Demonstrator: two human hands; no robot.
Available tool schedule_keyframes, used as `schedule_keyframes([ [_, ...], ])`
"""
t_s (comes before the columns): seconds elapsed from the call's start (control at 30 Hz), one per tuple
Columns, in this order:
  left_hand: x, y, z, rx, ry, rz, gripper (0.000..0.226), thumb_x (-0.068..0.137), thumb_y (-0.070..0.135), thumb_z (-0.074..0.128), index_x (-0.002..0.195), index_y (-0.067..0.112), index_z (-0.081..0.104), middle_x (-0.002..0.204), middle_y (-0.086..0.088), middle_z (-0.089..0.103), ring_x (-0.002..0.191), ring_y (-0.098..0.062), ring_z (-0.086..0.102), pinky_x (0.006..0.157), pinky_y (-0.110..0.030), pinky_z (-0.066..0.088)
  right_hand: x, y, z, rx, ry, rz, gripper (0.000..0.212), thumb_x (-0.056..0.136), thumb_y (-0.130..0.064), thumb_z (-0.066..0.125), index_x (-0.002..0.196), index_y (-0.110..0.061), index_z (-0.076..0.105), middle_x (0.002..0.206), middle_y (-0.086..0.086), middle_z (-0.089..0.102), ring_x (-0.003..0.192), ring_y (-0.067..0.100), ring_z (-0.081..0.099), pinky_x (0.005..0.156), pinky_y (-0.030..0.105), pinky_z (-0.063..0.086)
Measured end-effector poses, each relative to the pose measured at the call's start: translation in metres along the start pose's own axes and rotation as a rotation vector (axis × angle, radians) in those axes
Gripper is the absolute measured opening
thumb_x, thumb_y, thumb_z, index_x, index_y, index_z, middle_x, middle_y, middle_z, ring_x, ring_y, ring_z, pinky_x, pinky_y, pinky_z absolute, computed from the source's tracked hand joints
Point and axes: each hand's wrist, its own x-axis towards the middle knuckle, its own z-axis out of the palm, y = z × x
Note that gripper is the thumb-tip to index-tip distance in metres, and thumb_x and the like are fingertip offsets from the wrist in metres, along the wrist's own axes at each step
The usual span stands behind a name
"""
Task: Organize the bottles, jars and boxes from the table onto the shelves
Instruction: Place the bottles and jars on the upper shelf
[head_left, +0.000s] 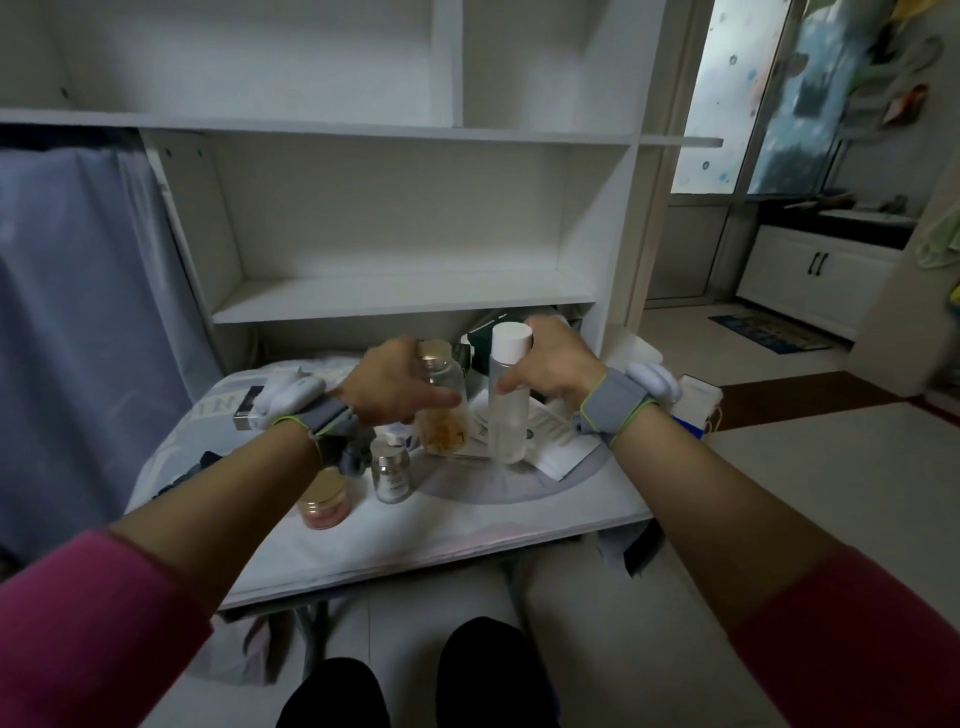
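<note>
Standing behind the table (467, 535), white shelves (395, 296) empty; lowest bay half hidden by hands. Right hand (550, 364) clamped on frosted bottle (509, 415), left hand (389, 384) clamped on gold-capped bottle (441, 405), both above table. Small vial (390, 470) and pink jar (323, 501) on table nearer the person; labels unreadable

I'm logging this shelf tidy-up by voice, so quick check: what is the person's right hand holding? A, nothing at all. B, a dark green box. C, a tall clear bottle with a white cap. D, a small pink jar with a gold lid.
C: the right hand is wrapped around the tall clear bottle with a white cap, while the pink jar stands untouched on the table.
</note>
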Motion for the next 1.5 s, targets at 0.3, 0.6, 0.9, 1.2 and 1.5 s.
schedule_keyframes([
  [0.3, -0.021, 0.009, -0.044, -0.086, 0.103, 0.023, 0.053, 0.076, 0.030, 0.076, 0.114, 0.013, 0.043, 0.103, -0.005, 0.060, 0.062, -0.016, 0.059, 0.045, -0.021, 0.047, -0.016, -0.045, -0.017, 0.114, 0.081, -0.078, 0.047, 0.063, -0.027, 0.088, 0.097, -0.008, 0.061, 0.097, 0.006, 0.062, 0.087, 0.022, 0.058, 0.056, 0.024, 0.040],
  [0.6, -0.019, 0.014, -0.080, -0.128, 0.147, 0.017, 0.053, 0.076, 0.034, 0.076, 0.113, 0.014, 0.043, 0.103, -0.008, 0.061, 0.063, -0.016, 0.058, 0.043, -0.022, 0.043, -0.011, -0.083, -0.031, 0.122, 0.146, -0.136, 0.047, 0.067, -0.034, 0.086, 0.099, -0.012, 0.060, 0.100, 0.004, 0.061, 0.087, 0.022, 0.059, 0.066, 0.029, 0.044],
  [0.9, 0.009, 0.009, -0.105, -0.026, 0.245, 0.032, 0.053, 0.067, 0.047, 0.079, 0.099, 0.016, 0.050, 0.100, -0.006, 0.062, 0.085, -0.023, 0.062, 0.069, -0.041, 0.058, 0.028, -0.101, -0.033, 0.131, 0.163, -0.182, 0.039, 0.069, -0.037, 0.084, 0.092, -0.016, 0.061, 0.095, 0.002, 0.062, 0.086, 0.021, 0.060, 0.069, 0.029, 0.045],
  [1.2, 0.058, 0.014, -0.148, -0.096, 0.210, 0.047, 0.043, 0.080, 0.036, 0.071, 0.108, 0.016, 0.046, 0.096, -0.007, 0.063, 0.060, -0.015, 0.055, 0.039, -0.020, 0.038, 0.095, -0.132, -0.046, 0.100, 0.223, -0.236, 0.044, 0.070, -0.040, 0.083, 0.099, -0.012, 0.065, 0.102, 0.006, 0.066, 0.093, 0.024, 0.064, 0.080, 0.038, 0.056],
  [1.5, 0.106, 0.023, -0.178, -0.036, 0.261, 0.078, 0.044, 0.080, 0.041, 0.070, 0.108, 0.018, 0.045, 0.094, -0.002, 0.062, 0.061, -0.013, 0.055, 0.040, -0.019, 0.038, 0.151, -0.155, -0.059, 0.100, 0.298, -0.262, 0.053, 0.070, -0.044, 0.081, 0.106, -0.009, 0.064, 0.105, 0.007, 0.067, 0.092, 0.025, 0.065, 0.080, 0.039, 0.056],
])
